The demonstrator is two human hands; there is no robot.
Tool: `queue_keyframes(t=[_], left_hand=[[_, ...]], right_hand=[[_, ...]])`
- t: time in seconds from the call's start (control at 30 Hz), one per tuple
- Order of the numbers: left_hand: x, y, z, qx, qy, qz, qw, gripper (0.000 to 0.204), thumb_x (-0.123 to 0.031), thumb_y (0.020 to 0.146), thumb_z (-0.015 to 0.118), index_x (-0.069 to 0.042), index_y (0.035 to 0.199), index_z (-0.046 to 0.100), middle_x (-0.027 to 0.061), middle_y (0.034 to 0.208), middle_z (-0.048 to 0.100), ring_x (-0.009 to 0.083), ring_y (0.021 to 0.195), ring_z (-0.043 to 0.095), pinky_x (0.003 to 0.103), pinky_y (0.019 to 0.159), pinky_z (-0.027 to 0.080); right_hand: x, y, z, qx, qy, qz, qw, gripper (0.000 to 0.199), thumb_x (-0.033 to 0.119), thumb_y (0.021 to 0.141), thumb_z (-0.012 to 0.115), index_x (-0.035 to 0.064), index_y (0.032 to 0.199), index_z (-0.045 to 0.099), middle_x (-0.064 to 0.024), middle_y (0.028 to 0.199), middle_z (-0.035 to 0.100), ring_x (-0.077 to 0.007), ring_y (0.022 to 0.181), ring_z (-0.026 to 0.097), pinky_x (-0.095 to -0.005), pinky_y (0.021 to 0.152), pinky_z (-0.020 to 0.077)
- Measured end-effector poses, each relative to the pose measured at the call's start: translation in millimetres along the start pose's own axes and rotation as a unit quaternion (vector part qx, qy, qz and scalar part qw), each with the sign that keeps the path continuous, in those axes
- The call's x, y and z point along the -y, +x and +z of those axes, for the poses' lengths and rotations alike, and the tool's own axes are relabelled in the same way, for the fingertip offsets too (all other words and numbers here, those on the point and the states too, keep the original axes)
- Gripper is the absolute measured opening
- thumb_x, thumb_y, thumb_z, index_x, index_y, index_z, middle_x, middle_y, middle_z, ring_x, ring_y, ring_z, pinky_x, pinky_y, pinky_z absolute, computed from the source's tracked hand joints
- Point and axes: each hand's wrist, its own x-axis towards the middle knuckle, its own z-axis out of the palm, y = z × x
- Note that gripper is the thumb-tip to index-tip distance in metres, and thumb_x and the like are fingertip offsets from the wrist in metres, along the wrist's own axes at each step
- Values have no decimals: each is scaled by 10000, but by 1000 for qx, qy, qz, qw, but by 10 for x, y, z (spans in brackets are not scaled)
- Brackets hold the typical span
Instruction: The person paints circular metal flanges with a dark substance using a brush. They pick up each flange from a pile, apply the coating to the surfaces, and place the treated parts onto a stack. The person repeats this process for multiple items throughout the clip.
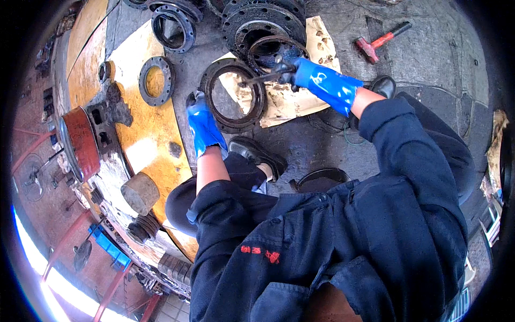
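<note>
A large rusty metal ring (234,122) lies on the grey floor, partly over a stained sheet of cardboard (289,102). My left hand (203,122), in a blue glove, grips the ring's left rim. My right hand (316,78), also gloved in blue, is closed on a thin dark metal tool (263,78) whose tip reaches the ring's upper inner edge. Just beyond it a second rusty ring (274,44) leans against a dark flanged hub (263,19).
A red-handled hammer (378,42) lies on the floor at the upper right. A dark flange ring (156,80) rests on a big yellow machine part (145,134) at the left, another (173,27) behind it. My black shoes (257,153) sit near the ring.
</note>
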Motion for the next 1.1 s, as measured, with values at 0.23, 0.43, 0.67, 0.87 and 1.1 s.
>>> queue_keyframes(t=[0.23,0.43,0.67,0.87,1.1], left_hand=[[-103,-58,59,-1,25,-22,999,269,-263,944,497,-39,1061,589,51,893,612,164,749,552,318,673,467],[-2,68,-1,-1,37,-28,999,268,-261,945,494,-39,1062,588,50,894,613,163,768,556,319,691,470],[-188,-151,99,-6,17,-47,999,278,-269,949,480,-40,1065,585,57,921,612,168,814,561,329,732,472],[-165,-122,71,9,-2,-36,999,289,-283,949,472,-44,1056,595,65,936,616,179,799,550,333,718,461],[-52,-107,-42,-26,110,-25,993,332,-330,928,472,-38,1054,568,129,884,612,224,773,517,399,709,445]], right_hand=[[271,519,131,-32,98,-6,995,246,-20,791,592,86,984,704,-53,741,672,-137,576,577,-269,454,457],[814,432,230,81,-217,-203,951,286,130,809,625,187,1086,667,-79,890,685,-180,745,611,-327,675,486],[1219,-202,449,207,-578,-303,729,350,89,764,540,171,1098,602,-130,890,661,-324,848,647,-428,687,516],[1017,-391,-36,138,-659,-317,667,282,152,758,585,168,1032,655,-78,870,646,-294,840,639,-414,668,523],[1576,-1470,-1706,-141,-151,-158,965,339,215,923,554,129,1250,571,-68,989,691,-9,627,507,-180,558,414]])
